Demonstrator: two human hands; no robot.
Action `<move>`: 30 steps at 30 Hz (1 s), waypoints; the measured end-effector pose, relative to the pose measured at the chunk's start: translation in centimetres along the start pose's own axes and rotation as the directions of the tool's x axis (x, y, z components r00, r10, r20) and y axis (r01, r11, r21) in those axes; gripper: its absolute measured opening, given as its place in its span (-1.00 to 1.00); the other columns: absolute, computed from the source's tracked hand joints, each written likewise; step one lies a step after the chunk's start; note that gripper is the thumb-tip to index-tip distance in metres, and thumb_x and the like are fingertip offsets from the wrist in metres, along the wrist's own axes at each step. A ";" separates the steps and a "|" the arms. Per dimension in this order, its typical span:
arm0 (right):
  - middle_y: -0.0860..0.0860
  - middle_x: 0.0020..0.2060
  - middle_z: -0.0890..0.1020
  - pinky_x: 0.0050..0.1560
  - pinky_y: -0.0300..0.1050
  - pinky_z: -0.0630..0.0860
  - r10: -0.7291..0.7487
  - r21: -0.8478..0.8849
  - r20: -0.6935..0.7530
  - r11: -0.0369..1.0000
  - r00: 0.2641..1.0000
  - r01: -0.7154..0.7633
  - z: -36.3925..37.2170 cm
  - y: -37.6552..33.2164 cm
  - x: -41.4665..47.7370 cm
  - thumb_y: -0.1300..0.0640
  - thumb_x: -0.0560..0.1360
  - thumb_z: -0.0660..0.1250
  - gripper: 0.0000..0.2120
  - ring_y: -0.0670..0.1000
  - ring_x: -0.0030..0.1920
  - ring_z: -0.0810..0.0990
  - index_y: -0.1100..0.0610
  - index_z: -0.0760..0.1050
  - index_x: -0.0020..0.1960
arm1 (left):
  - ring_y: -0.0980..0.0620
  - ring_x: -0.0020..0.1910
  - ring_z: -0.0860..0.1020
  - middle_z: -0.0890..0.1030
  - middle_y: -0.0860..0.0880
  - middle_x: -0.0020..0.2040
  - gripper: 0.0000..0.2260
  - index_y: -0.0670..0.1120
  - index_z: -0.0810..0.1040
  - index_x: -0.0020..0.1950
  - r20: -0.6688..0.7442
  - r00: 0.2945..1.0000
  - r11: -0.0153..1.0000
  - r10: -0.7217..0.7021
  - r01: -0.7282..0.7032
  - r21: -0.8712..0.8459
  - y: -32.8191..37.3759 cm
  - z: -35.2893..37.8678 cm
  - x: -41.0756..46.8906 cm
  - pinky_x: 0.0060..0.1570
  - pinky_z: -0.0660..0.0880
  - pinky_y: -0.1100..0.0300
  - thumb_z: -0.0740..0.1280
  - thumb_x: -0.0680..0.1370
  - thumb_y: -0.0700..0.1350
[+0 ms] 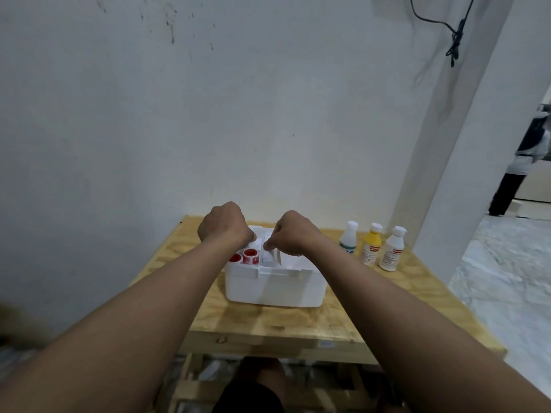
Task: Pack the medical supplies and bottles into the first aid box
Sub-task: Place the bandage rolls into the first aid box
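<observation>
A white first aid box [274, 289] stands open on the wooden table [268, 323]. Two red-and-white tape rolls [250, 256] sit in its left compartment. Both hands hover over the box top. My left hand [223, 226] is closed, its fingertips down at the box's back left; what it grips is hidden. My right hand [293, 235] pinches a white packet [269, 257] that stands in the middle compartment. To the right of the box stand three bottles: a white one [348, 238], a yellow one [371, 244] and another white one [393, 250].
A white wall rises right behind the table. A white pillar [447, 144] stands at the back right, and a black cable [454, 40] hangs above it. A person [518, 162] stands far right on the tiled floor. My knee [253, 389] shows below the table edge.
</observation>
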State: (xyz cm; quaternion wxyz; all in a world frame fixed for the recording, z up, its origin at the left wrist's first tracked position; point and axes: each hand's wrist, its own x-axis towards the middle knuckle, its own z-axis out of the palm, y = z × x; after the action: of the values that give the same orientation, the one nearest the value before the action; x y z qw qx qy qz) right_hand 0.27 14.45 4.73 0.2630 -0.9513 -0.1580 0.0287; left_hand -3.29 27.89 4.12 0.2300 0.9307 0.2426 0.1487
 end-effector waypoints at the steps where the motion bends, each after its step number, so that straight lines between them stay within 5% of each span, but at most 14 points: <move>1: 0.11 -0.15 0.65 -0.27 -0.09 0.52 -0.003 0.001 -0.007 1.000 1.000 0.003 0.0 0.1 0.0 0.06 0.40 0.54 -0.69 0.11 -0.17 0.61 0.27 0.56 -0.05 | -0.05 -0.26 0.59 0.63 -0.02 -0.22 -0.77 -0.07 0.63 -0.15 -0.001 1.000 1.000 0.009 -0.009 0.010 0.0 0.0 -0.1 -0.42 0.37 0.21 0.57 0.37 0.03; 5: 0.12 -0.26 0.64 -0.31 -0.12 0.43 -0.009 0.028 -0.084 1.000 0.996 0.012 -0.6 0.5 0.0 0.09 0.44 0.42 -0.75 0.11 -0.26 0.58 0.25 0.48 -0.23 | -0.07 -0.25 0.59 0.63 -0.04 -0.23 -0.73 -0.08 0.62 -0.17 -0.044 0.998 0.999 0.040 -0.039 0.025 0.3 -0.3 -0.2 -0.38 0.40 0.19 0.52 0.42 0.11; 10: 0.20 -0.06 0.71 -0.06 0.11 0.64 -0.043 0.006 -0.138 0.999 0.989 0.045 -2.0 1.3 -1.3 0.16 0.42 0.31 -0.71 0.20 0.00 0.66 0.35 0.62 0.01 | -0.10 -0.21 0.61 0.67 -0.04 -0.16 -0.72 -0.09 0.63 -0.15 -0.114 0.987 0.994 0.109 -0.107 0.020 1.2 -0.7 -0.9 -0.14 0.57 0.08 0.33 0.54 0.11; 14: 0.16 -0.13 0.71 -0.03 0.11 0.65 0.084 0.007 -0.279 0.996 0.956 -0.086 -7.0 7.9 -5.9 0.16 0.43 0.31 -0.77 0.18 -0.06 0.67 0.28 0.65 -0.06 | -0.16 -0.05 0.62 0.69 -0.08 -0.06 -0.74 -0.09 0.66 -0.01 -0.097 0.935 0.939 0.342 -0.344 -0.003 8.2 0.1 -6.0 -0.01 0.52 0.07 0.28 0.58 0.06; 20: 0.16 -0.09 0.70 -0.01 0.08 0.63 0.102 -0.058 -0.282 0.991 0.954 -0.123 -8.0 9.8 -6.3 0.15 0.46 0.35 -0.77 0.15 -0.05 0.66 0.26 0.64 0.02 | -0.11 0.15 0.58 0.67 -0.05 0.14 -0.72 -0.04 0.62 0.22 -0.174 0.884 0.892 0.433 -0.448 -0.058 9.3 1.3 -7.6 0.13 0.49 0.03 0.27 0.60 0.05; 30: 0.18 0.14 0.63 0.15 0.09 0.54 0.147 -0.112 -0.235 0.978 0.961 -0.177 -9.6 16.7 -9.3 0.08 0.56 0.32 -0.68 0.18 0.13 0.59 0.25 0.54 0.21 | -0.12 0.23 0.53 0.59 -0.10 0.26 -0.69 -0.07 0.53 0.35 -0.072 0.818 0.794 0.570 -0.571 -0.207 13.3 8.5 -15.3 0.10 0.48 0.01 0.20 0.64 -0.05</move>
State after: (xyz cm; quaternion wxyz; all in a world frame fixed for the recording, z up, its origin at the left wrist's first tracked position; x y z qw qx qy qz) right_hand -2.51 -6.76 4.20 0.2126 -0.9735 -0.0500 -0.0682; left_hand -7.71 6.60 1.03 0.2750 0.9288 -0.0663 0.2394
